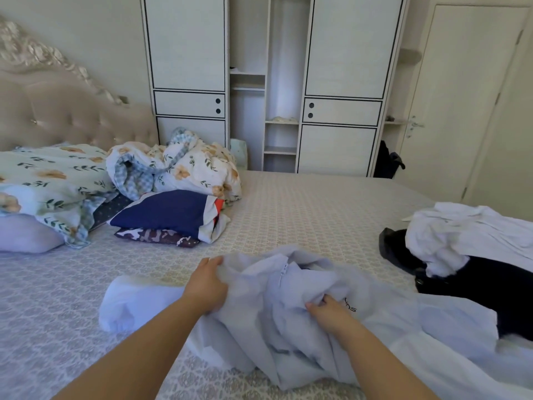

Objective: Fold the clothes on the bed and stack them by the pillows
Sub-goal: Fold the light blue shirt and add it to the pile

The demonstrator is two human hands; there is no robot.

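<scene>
Hands (206, 285) (331, 313) bunched in pale garment (288, 327) on bed (302, 203)

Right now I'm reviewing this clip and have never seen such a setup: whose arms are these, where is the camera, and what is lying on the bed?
There is no machine here. A person wears a wide-angle camera on the head, so the one picture looks forward and down along their own bare arms. The left hand and the right hand both grip a crumpled pale blue garment on the patterned bed. To the right lie a white garment and a black garment, both unfolded. Near the pillows and a bunched floral quilt sits a small stack of folded clothes. A wardrobe stands behind.
</scene>
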